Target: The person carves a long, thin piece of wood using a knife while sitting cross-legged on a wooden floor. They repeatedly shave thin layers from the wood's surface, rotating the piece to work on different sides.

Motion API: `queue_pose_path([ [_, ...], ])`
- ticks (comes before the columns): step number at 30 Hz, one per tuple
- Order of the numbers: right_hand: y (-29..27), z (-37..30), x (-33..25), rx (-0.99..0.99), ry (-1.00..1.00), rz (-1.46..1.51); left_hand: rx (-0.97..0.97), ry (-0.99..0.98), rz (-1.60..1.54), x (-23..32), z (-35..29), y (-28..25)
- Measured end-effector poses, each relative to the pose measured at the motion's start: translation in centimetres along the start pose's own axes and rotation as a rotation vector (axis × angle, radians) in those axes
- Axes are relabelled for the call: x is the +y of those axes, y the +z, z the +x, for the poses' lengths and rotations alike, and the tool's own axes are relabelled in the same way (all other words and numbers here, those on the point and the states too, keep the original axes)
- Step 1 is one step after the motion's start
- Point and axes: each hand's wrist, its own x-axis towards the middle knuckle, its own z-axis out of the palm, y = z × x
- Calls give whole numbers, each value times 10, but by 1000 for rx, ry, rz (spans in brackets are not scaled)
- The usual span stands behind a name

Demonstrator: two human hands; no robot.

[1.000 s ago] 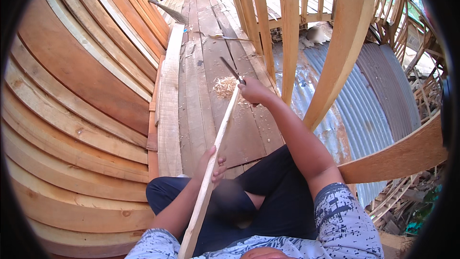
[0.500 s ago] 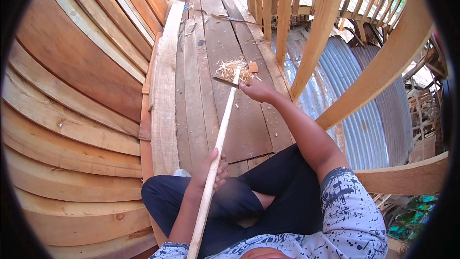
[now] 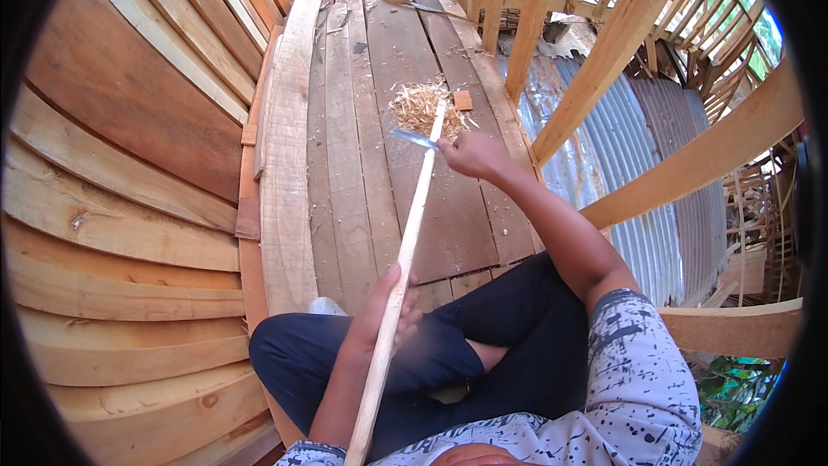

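A long pale wooden stick (image 3: 417,207) slants from my lap up and away over the floorboards. Around its lower half my left hand (image 3: 385,311) is closed, thumb along the top side. My right hand (image 3: 474,154) grips a knife (image 3: 414,137) whose blade lies across the stick a short way below its far end; the handle is hidden inside the fist. Just beyond the blade, a heap of curled wood shavings (image 3: 416,107) rests on the floor around the stick's far tip.
A small square wood block (image 3: 463,100) lies beside the shavings. At left stands a wall of overlapping planks (image 3: 129,207), with a loose board (image 3: 289,164) along its foot. Wooden railing posts (image 3: 595,60) rise at right, with corrugated metal sheets (image 3: 638,173) beyond them.
The view has shifted slightly. The knife blade has tilted and now catches the light, still near the stick's far end. Both hands keep their holds.
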Motion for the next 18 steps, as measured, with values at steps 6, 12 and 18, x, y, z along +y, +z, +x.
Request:
queue_pose_path([
  [6, 1, 1, -6, -45, 22, 21, -29, -22, -86, 3, 1, -2],
  [12, 14, -7, -7, 55, -83, 114, -59, -24, -141, 7, 3, -1],
  [18, 12, -17, -20, 53, -34, 113, -59, -12, -155, 9, 4, -1],
])
